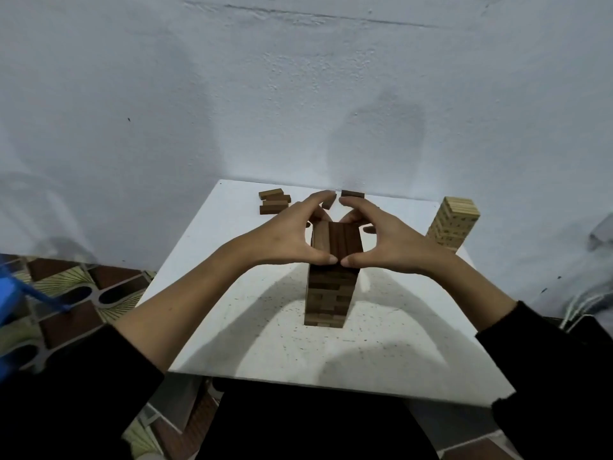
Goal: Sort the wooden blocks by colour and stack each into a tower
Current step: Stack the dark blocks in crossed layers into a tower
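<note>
While both my hands cup the top layer of the dark tower [332, 287], my left hand [292, 234] curls around its left side and my right hand [386, 239] around its right, thumbs nearly meeting at the near edge and fingers wrapping the far edge, so each hand is clamped on the tower's top. That dark tower stands upright near the middle of the white table [252, 327]. Beyond the tower to its left lie a few loose dark blocks [273, 201], and another dark block [352, 194] rests just behind my fingertips. Well to the tower's right, at the table's far corner, stands the light tower [452, 224].
</note>
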The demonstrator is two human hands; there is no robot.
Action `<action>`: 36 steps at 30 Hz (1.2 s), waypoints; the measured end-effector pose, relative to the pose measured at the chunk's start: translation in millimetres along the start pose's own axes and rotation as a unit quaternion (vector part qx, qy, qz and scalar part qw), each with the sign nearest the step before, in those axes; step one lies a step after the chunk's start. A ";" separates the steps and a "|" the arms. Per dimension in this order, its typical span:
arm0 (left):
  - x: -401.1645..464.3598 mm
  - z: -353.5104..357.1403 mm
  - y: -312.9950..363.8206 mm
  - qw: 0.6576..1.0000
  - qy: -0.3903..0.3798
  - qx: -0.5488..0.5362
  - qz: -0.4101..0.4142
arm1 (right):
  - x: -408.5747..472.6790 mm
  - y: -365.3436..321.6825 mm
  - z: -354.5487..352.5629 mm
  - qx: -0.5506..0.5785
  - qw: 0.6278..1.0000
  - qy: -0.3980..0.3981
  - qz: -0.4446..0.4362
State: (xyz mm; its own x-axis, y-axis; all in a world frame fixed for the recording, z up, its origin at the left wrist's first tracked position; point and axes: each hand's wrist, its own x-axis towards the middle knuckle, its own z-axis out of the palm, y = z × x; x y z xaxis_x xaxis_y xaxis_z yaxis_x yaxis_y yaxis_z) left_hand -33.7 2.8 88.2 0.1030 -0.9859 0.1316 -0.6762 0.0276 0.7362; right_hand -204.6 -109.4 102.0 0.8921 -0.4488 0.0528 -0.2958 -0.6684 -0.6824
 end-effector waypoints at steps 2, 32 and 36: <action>-1.6 2.1 -1.7 1.000 -0.007 0.003 -0.004 | -0.5 1.2 2.0 -0.009 1.000 -0.004 -0.001; -4.1 17.0 -10.3 0.999 -0.006 -0.044 -0.020 | -5.1 2.7 9.3 -0.010 1.000 -0.014 0.021; -1.8 18.7 -15.9 0.998 -0.002 -0.064 -0.020 | -5.2 2.9 9.2 0.003 0.999 -0.020 0.032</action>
State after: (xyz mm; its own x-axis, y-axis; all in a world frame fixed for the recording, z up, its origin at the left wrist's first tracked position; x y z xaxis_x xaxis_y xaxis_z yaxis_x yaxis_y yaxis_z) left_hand -36.7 1.0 63.9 0.1252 -0.9873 0.0977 -0.5722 0.0086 0.8201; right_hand -207.0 -103.6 93.1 0.8844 -0.4664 -0.0208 -0.3511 -0.6352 -0.6879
